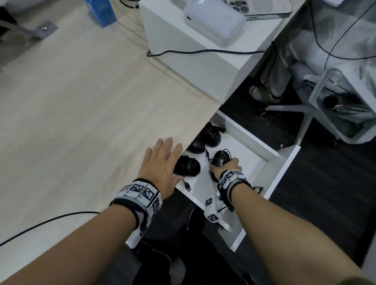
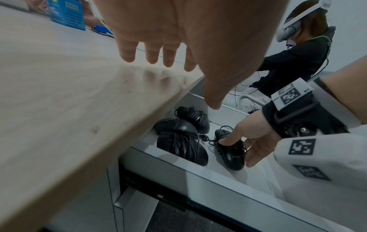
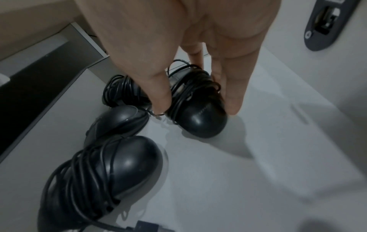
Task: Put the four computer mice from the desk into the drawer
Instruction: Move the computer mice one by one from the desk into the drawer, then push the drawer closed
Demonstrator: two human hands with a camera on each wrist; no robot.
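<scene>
An office: a wooden desk (image 1: 76,107) with drawer unit (image 1: 274,176), swivel chair (image 1: 326,101), cables and carpet.

far mice: two of the black mice (image 1: 206,139) sit partly under the tabletop (image 1: 87,116) edge in the head view.
held mouse: the right hand (image 1: 227,168) covers its rear (image 1: 220,159).
phone: the phone (image 1: 262,5) is cut off by the top edge.
seated person: the seated person (image 2: 298,59) is half hidden by the right wrist.
blue box: print on the blue box (image 1: 100,7) is too blurred to read.
</scene>
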